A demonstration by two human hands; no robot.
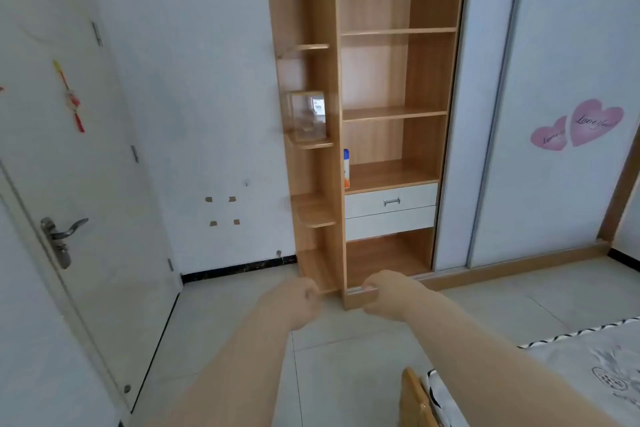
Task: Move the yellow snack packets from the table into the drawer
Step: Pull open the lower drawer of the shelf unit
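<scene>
Ahead, the flat white drawer [367, 205] bears a curved metal handle [392, 201].

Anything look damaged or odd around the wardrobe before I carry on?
Two things. The lower drawer shows no handle, unlike the upper drawer. On the wall left of the wardrobe, there are four brownish torn patches. Nothing looks spilled.

The drawer [367, 202] — white-fronted, with a small metal handle [391, 201] at its middle — sits shut in the wooden wardrobe [429, 80], directly above a second white front [389, 222].
</scene>
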